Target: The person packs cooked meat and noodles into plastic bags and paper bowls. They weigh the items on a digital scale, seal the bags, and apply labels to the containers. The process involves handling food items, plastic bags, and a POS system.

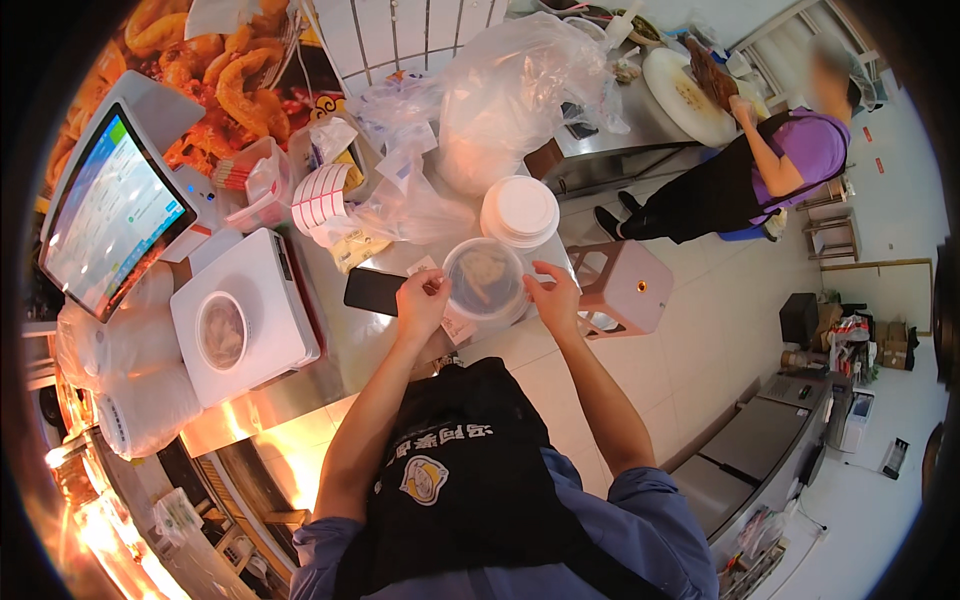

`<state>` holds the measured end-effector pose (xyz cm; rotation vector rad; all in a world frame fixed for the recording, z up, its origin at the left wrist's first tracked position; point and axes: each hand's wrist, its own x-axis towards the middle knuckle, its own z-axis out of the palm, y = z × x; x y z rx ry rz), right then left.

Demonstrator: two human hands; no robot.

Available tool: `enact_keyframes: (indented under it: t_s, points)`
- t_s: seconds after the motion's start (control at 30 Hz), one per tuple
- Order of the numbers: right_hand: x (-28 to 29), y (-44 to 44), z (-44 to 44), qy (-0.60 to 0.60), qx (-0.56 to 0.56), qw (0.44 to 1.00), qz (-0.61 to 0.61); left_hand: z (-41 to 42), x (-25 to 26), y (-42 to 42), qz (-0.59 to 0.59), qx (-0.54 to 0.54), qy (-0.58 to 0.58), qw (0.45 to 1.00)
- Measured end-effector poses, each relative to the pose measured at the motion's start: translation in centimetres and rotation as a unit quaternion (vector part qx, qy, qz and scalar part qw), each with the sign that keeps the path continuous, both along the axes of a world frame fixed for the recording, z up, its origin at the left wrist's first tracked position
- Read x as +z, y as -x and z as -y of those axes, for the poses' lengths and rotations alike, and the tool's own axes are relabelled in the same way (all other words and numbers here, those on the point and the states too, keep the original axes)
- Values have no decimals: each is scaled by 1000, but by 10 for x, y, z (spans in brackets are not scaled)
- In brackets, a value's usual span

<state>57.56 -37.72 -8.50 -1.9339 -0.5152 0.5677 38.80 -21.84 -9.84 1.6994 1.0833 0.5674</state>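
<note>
A round clear plastic container (485, 279) with pale food inside is right in front of me at the edge of the steel table. A translucent lid appears to cover it. My left hand (422, 301) pinches its left rim with thumb and fingertips. At the opposite side, my right hand (555, 298) has its thumb and fingers against the rim. A black smartphone (373, 291) lies beside my left hand. Just beyond the container stands a stack of white round lids or bowls (520, 211). A printed paper slip (456, 325) lies partly under the container.
On the left, a white scale (262, 330) bears a filled round tub (223, 331), near a touchscreen terminal (116, 214). Large plastic bags (502, 97) stand at the back. A pink stool (626, 289) is right of the table. A person (750, 165) handles meat at another counter.
</note>
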Motion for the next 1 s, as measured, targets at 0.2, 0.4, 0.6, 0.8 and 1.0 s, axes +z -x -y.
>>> enact_keyframes:
  t_s: [0.2, 0.4, 0.6, 0.8, 1.0]
  points:
    - [-16, -6, -10, -6, 17, 977, -213, -3, -26, -3, 43, 48, 131, 989]
    - [-25, -17, -12, -38, 54, 952, -298, -21, -45, 6, 43, 31, 334, 941]
    - [21, 38, -23, -35, 140, 937, -317, -6, 0, 91, 143, 50, 375, 915]
    - [-29, 135, -58, 0, 247, 929, -275, 17, -2, 213, 145, 169, 341, 913]
    - [-50, 184, -90, 47, 279, 911, -301, 21, -28, 267, 184, 237, 375, 877]
